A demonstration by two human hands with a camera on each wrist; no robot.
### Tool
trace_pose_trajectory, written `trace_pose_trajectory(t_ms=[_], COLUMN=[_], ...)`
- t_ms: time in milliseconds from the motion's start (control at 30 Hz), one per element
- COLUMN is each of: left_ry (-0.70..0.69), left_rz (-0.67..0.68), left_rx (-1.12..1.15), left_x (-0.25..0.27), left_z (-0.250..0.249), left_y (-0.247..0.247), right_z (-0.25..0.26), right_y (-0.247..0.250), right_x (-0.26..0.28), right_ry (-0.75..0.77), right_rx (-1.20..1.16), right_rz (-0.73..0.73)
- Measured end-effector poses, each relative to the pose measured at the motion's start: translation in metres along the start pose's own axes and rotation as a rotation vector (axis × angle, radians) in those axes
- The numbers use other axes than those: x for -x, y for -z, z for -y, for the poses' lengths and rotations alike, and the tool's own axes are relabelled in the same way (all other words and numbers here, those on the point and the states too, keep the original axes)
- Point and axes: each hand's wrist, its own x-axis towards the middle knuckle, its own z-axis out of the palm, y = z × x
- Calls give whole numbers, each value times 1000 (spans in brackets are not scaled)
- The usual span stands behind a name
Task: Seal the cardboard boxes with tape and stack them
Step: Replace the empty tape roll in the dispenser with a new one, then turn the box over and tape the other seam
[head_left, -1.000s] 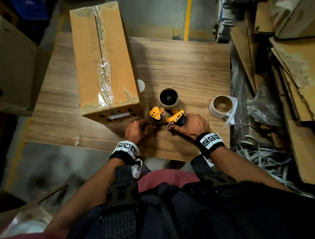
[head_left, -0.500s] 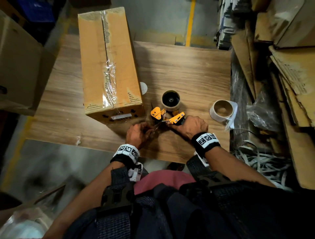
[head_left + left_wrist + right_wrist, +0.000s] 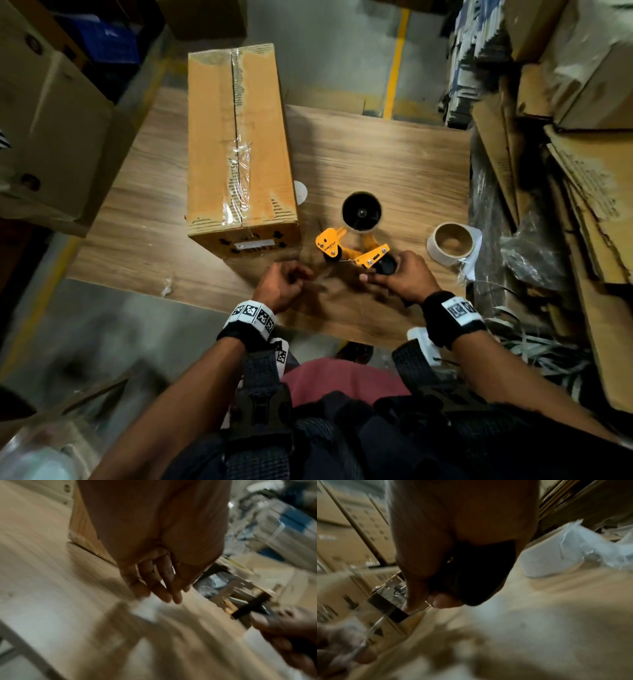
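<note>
A long cardboard box (image 3: 239, 147) stands on the wooden table (image 3: 376, 161), with clear tape along its top seam. To its right lies a yellow tape dispenser (image 3: 349, 245) with its roll (image 3: 361, 212) at the far end. My right hand (image 3: 390, 275) grips the dispenser's black handle (image 3: 471, 581). My left hand (image 3: 289, 279) is just left of the dispenser, in front of the box's near end, its fingers curled. In the right wrist view a clear tape strip (image 3: 373, 626) runs from the dispenser down to the fingers of my left hand (image 3: 347, 654), which pinch it. The left wrist view is blurred.
A spare tape roll (image 3: 435, 246) sits at the table's right edge. Flattened cardboard (image 3: 589, 192) and plastic wrap (image 3: 534, 246) pile up on the right. A large box (image 3: 51, 130) stands on the left. Bare floor with a yellow line (image 3: 394, 65) lies beyond the table.
My left hand has moved left, away from the dispenser, drawing the tape end with it. My right hand keeps its grip on the handle.
</note>
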Motion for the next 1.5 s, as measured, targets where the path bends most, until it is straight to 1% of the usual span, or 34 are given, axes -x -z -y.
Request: trace_pose_trajectory(t_ms=[67,100,167,233,333,400,467,533,633,700,833,1000,1100,1200,1300,1400,1500], left_ry=[23,76,213,299,323,339,340,335,322,302,289,342,345,304,257,220,181], left_rz=[8,14,66,188,411,495,474,386,262,225,162,111,38,-41,-96,-197,-228], left_rx=[238,415,730,877,1010,1125,1259,1356,1352,1268,1110,1080,1154,1131,1072,976,854], left_x=[5,8,13,17,18,22,28,34,44,48,57,68,73,77,76,74,76], left_z=[-16,-26,-47,-65,-81,-88,-91,-96,-106,-109,-106,-97,-92,-87,-78,-67,-59], left_y=[-1,-1,-1,-1,-5,-7,-8,-6,6,19,49,77,93,117,149,180,201], right_z=[4,8,17,25,37,45,50,52,56,61,72,89,104,127,147,160,166], right_y=[6,10,17,25,34,39,42,44,45,46,40,27,22,14,4,-5,-15], right_x=[10,14,22,27,32,35,37,37,39,41,39,33,32,36,34,29,22], right_ry=[51,76,87,94,126,133,143,167,176,173,214,250,263,358,405,461,544], right_rx=[-60,-93,-144,-173,-215,-262,-310,-344,-398,-442,-466,-490,-489,-469,-467,-441,-380], right_rz=[-40,-56,-87,-116,-154,-178,-186,-177,-159,-147,-139,-107,-118,-120,-127,-89,-47])
